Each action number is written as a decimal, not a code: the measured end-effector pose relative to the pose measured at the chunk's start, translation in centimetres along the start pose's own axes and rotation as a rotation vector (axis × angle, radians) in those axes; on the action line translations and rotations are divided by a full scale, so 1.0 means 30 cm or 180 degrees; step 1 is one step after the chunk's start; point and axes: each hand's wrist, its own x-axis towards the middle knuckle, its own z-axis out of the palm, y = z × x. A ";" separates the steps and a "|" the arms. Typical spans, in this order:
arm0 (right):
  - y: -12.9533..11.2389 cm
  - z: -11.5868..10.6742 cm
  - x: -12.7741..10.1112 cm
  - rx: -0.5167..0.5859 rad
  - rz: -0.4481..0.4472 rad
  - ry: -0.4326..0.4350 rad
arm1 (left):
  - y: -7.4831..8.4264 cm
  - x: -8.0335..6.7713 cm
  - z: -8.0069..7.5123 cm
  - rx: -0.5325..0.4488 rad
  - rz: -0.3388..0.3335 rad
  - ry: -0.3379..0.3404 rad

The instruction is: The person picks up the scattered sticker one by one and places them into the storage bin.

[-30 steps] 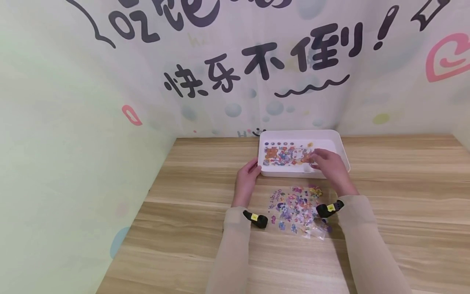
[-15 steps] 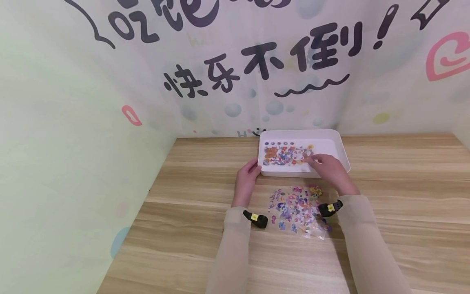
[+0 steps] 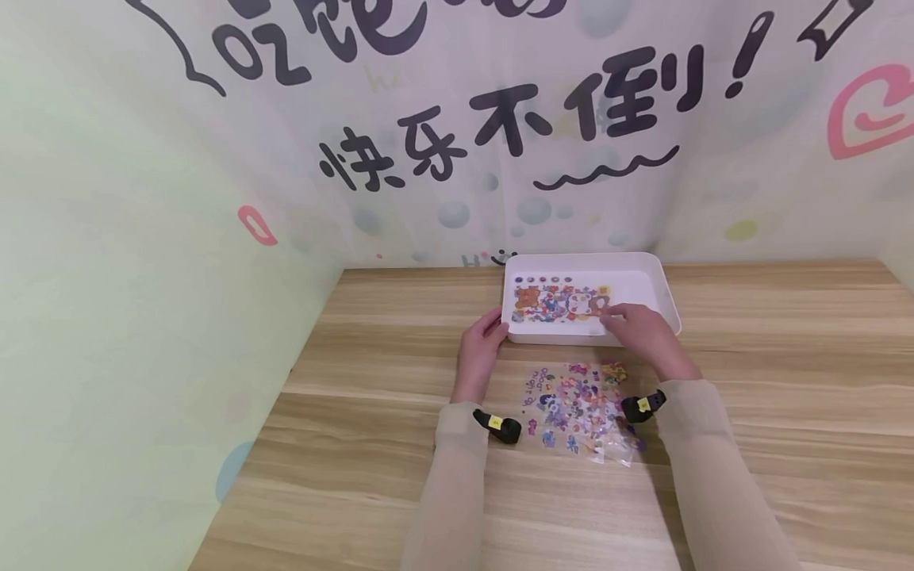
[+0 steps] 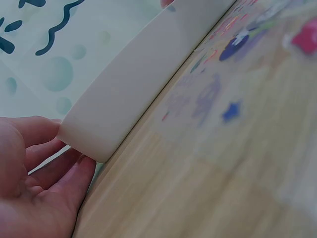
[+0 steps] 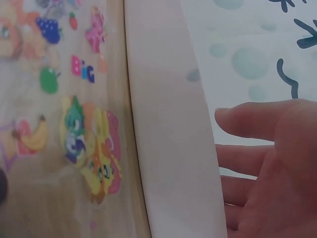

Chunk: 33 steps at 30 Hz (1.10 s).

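While left hand (image 3: 477,349) steadies the tray (image 3: 660,279), relaxed right hand (image 3: 639,331) inside, fingers straight, stickers (image 3: 577,404) nearby

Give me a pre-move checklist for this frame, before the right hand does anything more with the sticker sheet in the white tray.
1. Left hand steadies the white tray at its left corner: ok.
2. Right hand reaches over the tray's near wall: ok.
3. Fingertips actually gripping the sticker sheet in the tray: cannot tell.
4. Tray sits flat on the table: ok.
5. Second sticker sheet lies on the table, outside the tray: ok.
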 end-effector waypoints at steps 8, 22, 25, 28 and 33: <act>0.011 -0.003 -0.001 0.0078 -0.0126 0.0137 | -0.003 0.002 -0.007 0.0002 -0.0017 0.0025; 0.017 -0.014 -0.035 0.0575 -0.0412 0.0509 | -0.001 0.002 0.001 -0.0068 -0.0008 0.0000; 0.015 -0.015 -0.043 0.0606 -0.0477 0.0475 | 0.001 0.000 0.001 -0.0031 -0.0025 -0.0007; 0.017 -0.017 -0.052 0.0515 -0.0543 0.0419 | 0.002 0.000 -0.001 0.0017 -0.0044 -0.0013; 0.020 -0.026 -0.069 0.0324 -0.0592 0.0254 | 0.002 0.004 -0.002 -0.0030 -0.0036 -0.0019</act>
